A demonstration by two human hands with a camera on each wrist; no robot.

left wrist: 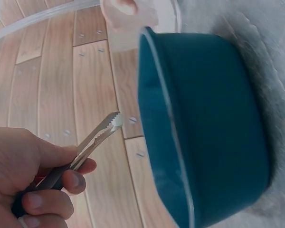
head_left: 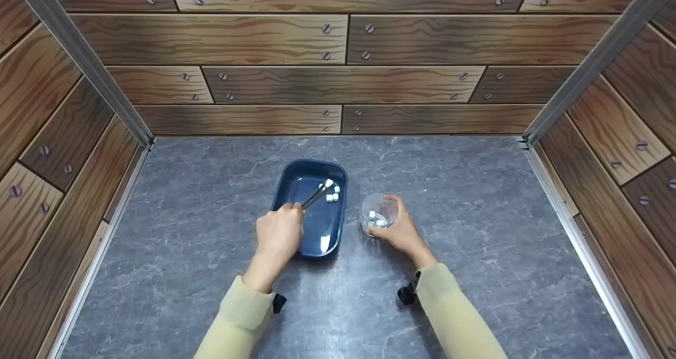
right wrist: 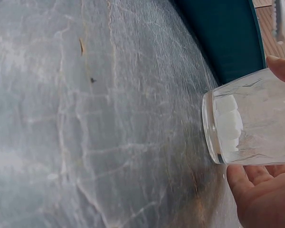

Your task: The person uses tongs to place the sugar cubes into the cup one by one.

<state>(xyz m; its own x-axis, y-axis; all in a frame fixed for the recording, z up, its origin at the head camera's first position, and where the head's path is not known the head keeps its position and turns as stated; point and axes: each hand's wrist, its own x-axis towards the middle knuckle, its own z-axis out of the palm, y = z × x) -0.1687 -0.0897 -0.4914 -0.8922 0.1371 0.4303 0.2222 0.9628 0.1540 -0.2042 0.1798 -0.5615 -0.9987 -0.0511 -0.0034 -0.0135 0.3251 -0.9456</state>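
My left hand [head_left: 280, 232] grips a pair of serrated tongs [left wrist: 88, 147] above the blue tray [head_left: 317, 227]. Between the tong tips a white cube [left wrist: 117, 120] is pinched, raised over the tray's rim in the left wrist view. Several more white cubes [head_left: 332, 197] lie at the right side of the tray. My right hand [head_left: 400, 229] holds a clear glass [right wrist: 261, 118], thumb on one side and fingers on the other. The glass stands on the table, with a few white cubes [right wrist: 228, 121] at its bottom.
The grey marbled tabletop [head_left: 200, 216] lies under everything. Wood-patterned panels [head_left: 338, 84] wall in the back and both sides, with metal posts [head_left: 95, 74] at the corners. A gap of table separates the tray from the glass.
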